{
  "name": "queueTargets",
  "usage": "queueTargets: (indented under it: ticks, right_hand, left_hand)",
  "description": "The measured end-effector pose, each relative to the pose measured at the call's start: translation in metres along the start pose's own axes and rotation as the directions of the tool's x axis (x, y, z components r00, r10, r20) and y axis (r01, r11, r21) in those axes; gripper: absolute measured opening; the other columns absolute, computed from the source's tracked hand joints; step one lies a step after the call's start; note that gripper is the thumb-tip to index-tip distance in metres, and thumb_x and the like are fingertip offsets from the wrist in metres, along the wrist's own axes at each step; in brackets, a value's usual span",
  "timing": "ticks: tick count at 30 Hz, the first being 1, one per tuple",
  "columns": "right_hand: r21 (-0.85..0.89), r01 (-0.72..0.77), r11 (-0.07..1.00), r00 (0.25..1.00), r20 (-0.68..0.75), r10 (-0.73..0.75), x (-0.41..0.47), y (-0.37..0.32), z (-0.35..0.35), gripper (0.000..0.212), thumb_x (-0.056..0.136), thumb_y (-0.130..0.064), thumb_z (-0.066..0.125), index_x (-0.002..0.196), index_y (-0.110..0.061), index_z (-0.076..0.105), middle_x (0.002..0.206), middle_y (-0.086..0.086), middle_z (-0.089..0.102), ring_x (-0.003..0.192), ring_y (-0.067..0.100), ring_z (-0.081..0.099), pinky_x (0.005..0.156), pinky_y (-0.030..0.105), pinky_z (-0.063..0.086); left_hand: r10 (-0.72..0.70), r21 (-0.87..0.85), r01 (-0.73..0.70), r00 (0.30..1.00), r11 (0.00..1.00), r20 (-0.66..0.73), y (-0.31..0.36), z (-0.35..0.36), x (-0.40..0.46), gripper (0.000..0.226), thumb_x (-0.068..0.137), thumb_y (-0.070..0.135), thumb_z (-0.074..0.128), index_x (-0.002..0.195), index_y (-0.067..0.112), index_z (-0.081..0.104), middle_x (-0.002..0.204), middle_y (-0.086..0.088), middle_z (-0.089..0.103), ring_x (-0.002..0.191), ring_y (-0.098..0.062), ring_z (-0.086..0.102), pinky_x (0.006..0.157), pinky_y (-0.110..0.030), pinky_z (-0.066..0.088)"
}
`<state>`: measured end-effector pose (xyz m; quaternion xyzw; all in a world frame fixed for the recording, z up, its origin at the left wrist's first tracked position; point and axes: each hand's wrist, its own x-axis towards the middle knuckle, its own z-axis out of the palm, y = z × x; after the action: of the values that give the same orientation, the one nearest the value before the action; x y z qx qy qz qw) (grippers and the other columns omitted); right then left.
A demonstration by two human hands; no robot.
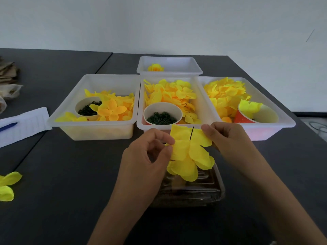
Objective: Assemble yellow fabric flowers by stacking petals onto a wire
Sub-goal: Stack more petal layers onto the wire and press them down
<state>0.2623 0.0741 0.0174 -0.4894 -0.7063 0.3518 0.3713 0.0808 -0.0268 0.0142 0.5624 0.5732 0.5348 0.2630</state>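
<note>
Dark table [70,191] with white bins [95,128]

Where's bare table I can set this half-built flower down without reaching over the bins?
Bare dark table lies left of your left hand, between the left bin and the loose petals at the left edge. A narrower strip sits right of your right hand, below the right bin. Straight ahead is crowded: bins touch, and the clear box sits under the flower.

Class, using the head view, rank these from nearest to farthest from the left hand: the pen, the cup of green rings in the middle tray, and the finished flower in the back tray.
From the left hand:
1. Cup, just beyond it, middle tray.
2. Flower, far back tray.
3. Pen, far left edge.
</note>
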Motion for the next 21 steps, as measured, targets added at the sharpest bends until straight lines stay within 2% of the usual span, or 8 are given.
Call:
queueTargets:
  ticks: [2,6,10,16,19,21]
  right_hand:
    - [-0.020,0.017,1.000,1.000,-0.005,-0.018,-0.001,0.006,0.002,0.043,0.094,-0.033,0.057,0.059,-0.009,0.050,0.049,-0.008,0.039,0.047,0.003,0.034,0.049,0.014,0.030]
    - [-0.038,0.004,0.999,1.000,0.030,-0.003,-0.001,0.014,0.010,0.039,0.093,-0.032,0.059,0.063,-0.008,0.055,0.053,-0.006,0.044,0.050,0.002,0.038,0.052,0.016,0.032]
    - [-0.037,-0.022,0.999,0.999,0.026,0.023,-0.001,0.024,0.019,0.038,0.093,-0.028,0.061,0.061,-0.008,0.053,0.049,-0.010,0.043,0.047,0.001,0.040,0.049,0.013,0.034]
    - [-0.022,-0.081,0.996,0.996,0.040,0.082,-0.008,0.032,0.027,0.038,0.092,-0.026,0.062,0.061,-0.008,0.052,0.045,-0.013,0.044,0.046,-0.004,0.048,0.045,0.006,0.035]
    - [-0.028,-0.080,0.996,0.995,0.059,0.082,-0.010,0.030,0.025,0.038,0.093,-0.029,0.061,0.061,-0.011,0.052,0.047,-0.012,0.042,0.047,-0.002,0.045,0.047,0.009,0.036]
    - [-0.030,-0.062,0.998,0.991,0.118,0.065,-0.011,0.029,0.021,0.038,0.094,-0.035,0.057,0.061,-0.017,0.050,0.050,-0.011,0.042,0.050,0.000,0.041,0.051,0.013,0.034]
  left_hand:
    - [-0.005,0.043,0.005,1.000,0.999,-0.006,-0.001,0.001,-0.003,0.011,0.087,0.022,0.063,0.088,0.032,0.061,0.067,0.007,0.064,0.060,-0.005,0.057,0.057,-0.015,0.046]
    - [-0.034,0.102,0.035,0.999,0.994,-0.003,-0.005,0.003,-0.007,0.023,0.088,0.019,0.064,0.093,0.037,0.050,0.066,0.006,0.063,0.057,-0.005,0.057,0.055,-0.013,0.045]
    - [-0.053,0.179,0.049,0.999,0.983,0.015,-0.015,0.008,-0.008,0.031,0.090,0.016,0.064,0.094,0.038,0.042,0.070,0.004,0.059,0.055,-0.006,0.053,0.055,-0.021,0.047]
    - [-0.102,0.234,0.082,0.992,0.969,0.075,-0.026,0.013,-0.011,0.028,0.092,0.019,0.063,0.094,0.037,0.042,0.073,0.006,0.058,0.057,-0.004,0.052,0.056,-0.016,0.044]
    - [-0.102,0.233,0.076,0.989,0.970,0.105,-0.028,0.009,-0.009,0.021,0.094,0.021,0.060,0.094,0.036,0.044,0.075,0.009,0.060,0.062,-0.003,0.057,0.059,-0.015,0.044]
    - [-0.114,0.173,0.093,0.987,0.981,0.114,-0.026,0.006,-0.009,0.008,0.096,0.029,0.053,0.096,0.033,0.045,0.072,0.010,0.063,0.062,-0.003,0.059,0.056,-0.015,0.043]
